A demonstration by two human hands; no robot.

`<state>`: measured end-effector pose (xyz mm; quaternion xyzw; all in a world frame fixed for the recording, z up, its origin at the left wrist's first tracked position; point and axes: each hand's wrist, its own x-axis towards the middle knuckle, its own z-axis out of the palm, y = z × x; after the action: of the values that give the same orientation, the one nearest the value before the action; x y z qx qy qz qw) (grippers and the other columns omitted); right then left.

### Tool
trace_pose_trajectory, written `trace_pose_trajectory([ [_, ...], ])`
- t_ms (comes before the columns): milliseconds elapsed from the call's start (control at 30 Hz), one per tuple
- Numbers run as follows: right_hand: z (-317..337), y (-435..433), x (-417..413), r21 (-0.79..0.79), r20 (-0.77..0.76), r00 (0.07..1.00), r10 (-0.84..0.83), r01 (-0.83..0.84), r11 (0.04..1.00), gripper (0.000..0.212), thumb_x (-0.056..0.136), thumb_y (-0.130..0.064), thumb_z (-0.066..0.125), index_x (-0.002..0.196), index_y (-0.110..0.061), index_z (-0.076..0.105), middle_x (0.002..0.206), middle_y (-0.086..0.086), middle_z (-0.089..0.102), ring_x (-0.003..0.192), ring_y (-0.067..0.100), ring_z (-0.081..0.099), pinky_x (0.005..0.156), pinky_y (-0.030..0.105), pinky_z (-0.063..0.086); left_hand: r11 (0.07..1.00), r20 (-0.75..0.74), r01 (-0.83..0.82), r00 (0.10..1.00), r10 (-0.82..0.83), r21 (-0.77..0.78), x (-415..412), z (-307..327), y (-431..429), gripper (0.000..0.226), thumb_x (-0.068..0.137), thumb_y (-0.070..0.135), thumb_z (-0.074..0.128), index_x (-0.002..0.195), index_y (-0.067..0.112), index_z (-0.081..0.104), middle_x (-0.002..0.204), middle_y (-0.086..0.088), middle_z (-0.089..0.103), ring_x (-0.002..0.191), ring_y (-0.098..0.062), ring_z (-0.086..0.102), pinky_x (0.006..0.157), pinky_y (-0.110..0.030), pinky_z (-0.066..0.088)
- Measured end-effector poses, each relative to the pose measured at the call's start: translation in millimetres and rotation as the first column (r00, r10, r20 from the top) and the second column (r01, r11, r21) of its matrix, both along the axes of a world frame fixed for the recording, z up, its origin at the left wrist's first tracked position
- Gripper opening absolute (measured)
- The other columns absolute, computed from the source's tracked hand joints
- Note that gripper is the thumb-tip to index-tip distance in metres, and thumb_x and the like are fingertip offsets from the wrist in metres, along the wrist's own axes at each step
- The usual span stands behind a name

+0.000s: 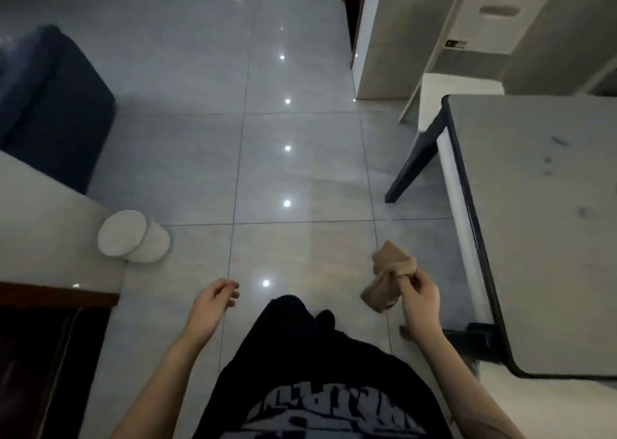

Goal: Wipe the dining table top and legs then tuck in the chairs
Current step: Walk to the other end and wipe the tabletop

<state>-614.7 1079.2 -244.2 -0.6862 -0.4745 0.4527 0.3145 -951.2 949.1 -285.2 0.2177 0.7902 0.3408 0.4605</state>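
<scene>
The dining table (541,238) fills the right side, a pale grey top with a dark rim and a few dark marks on it. One dark leg (414,164) slants down to the floor at its far corner. My right hand (419,300) is shut on a crumpled tan cloth (389,273), held above the floor just left of the table's edge. My left hand (217,301) hangs loose with fingers curled and apart, holding nothing. A pale chair (480,27) stands beyond the table at the upper right.
A white cylindrical bin (133,238) stands at the left beside a pale counter (40,224). A dark blue sofa (50,104) sits at the far left. Glossy grey floor tiles (293,171) stretch ahead. A white door frame (362,37) rises at the top.
</scene>
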Motion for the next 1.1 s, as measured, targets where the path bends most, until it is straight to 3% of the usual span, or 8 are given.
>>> trace_pose_trajectory([
  [133,6.4,50.8,2.6,0.025,-0.042,0.996,-0.073,0.074,0.997,0.021,0.091,-0.001,0.055,0.072,-0.010,0.056,0.062,-0.002,0.051,0.049,-0.007,0.049,0.047,0.009,0.036,0.994,-0.002,0.110,0.994,-0.110,0.011,-8.1,2.1,82.6,0.020,0.096,0.007,0.046,0.092,0.008,0.065,0.086,-0.012,0.065,0.076,-0.022,0.061,0.070,-0.024,0.047],
  [433,-11.2,124.0,27.3,-0.012,-0.130,0.879,-0.458,0.461,0.887,0.014,0.093,-0.002,0.055,0.084,-0.005,0.065,0.074,0.005,0.064,0.067,0.004,0.058,0.059,0.014,0.046,0.842,-0.043,0.539,0.841,-0.539,-0.001,9.1,-0.7,317.6,0.022,0.096,0.007,0.048,0.085,0.015,0.065,0.080,-0.009,0.066,0.073,-0.024,0.061,0.071,-0.027,0.048],
  [533,-8.8,130.9,35.0,0.007,-0.094,0.775,-0.625,0.628,0.778,0.020,0.090,0.004,0.055,0.081,-0.010,0.067,0.073,0.004,0.065,0.066,0.003,0.058,0.060,0.016,0.045,0.678,-0.042,0.735,0.677,-0.734,-0.009,34.1,9.4,395.2,0.024,0.095,0.007,0.048,0.083,0.019,0.065,0.081,-0.007,0.067,0.075,-0.025,0.061,0.073,-0.030,0.049],
  [700,13.5,128.4,42.8,0.092,-0.090,0.581,-0.809,0.813,0.575,0.016,0.090,0.006,0.054,0.087,-0.003,0.066,0.074,0.004,0.063,0.066,0.002,0.054,0.060,0.014,0.043,0.285,-0.080,0.958,0.285,-0.955,0.021,115.7,27.6,493.0,0.022,0.095,0.009,0.051,0.085,0.023,0.065,0.082,-0.003,0.069,0.074,-0.015,0.063,0.073,-0.025,0.049],
  [833,24.4,110.2,52.5,0.122,-0.095,0.392,-0.915,0.917,0.380,0.019,0.091,0.004,0.054,0.085,-0.009,0.066,0.067,-0.010,0.065,0.063,-0.008,0.056,0.058,0.009,0.043,-0.047,-0.121,0.996,-0.038,-0.992,0.076,199.9,37.0,528.0,0.009,0.087,0.028,0.053,0.084,0.029,0.062,0.083,0.002,0.067,0.072,-0.001,0.061,0.073,-0.024,0.048],
  [967,44.6,91.7,72.4,0.169,-0.114,0.232,-0.966,0.963,0.212,0.019,0.094,0.003,0.052,0.098,-0.011,0.064,0.080,-0.006,0.065,0.068,-0.012,0.060,0.061,0.005,0.045,-0.305,-0.273,0.949,-0.273,-0.922,0.084,284.2,35.0,532.3,0.031,0.080,0.035,0.046,0.100,0.020,0.065,0.103,0.000,0.065,0.090,-0.012,0.062,0.081,-0.024,0.047],
  [1033,46.2,82.3,90.9,0.262,-0.024,0.214,-0.977,0.944,0.200,0.017,0.094,-0.001,0.054,0.097,-0.015,0.063,0.085,0.002,0.065,0.075,-0.003,0.062,0.065,0.008,0.046,-0.389,-0.344,0.918,-0.343,-0.874,0.074,324.9,31.0,528.7,0.044,0.081,0.035,0.044,0.113,0.012,0.063,0.113,-0.003,0.061,0.101,-0.017,0.060,0.090,-0.027,0.044],
  [1100,39.0,75.2,117.6,0.361,0.094,0.291,-0.952,0.881,0.306,0.008,0.095,-0.008,0.054,0.097,-0.011,0.062,0.086,0.010,0.064,0.079,0.019,0.062,0.071,0.023,0.051,-0.462,-0.428,0.886,-0.398,-0.811,0.052,363.8,21.9,528.2,0.055,0.082,0.042,0.041,0.124,0.010,0.057,0.124,-0.005,0.056,0.114,-0.020,0.053,0.097,-0.024,0.037],
])
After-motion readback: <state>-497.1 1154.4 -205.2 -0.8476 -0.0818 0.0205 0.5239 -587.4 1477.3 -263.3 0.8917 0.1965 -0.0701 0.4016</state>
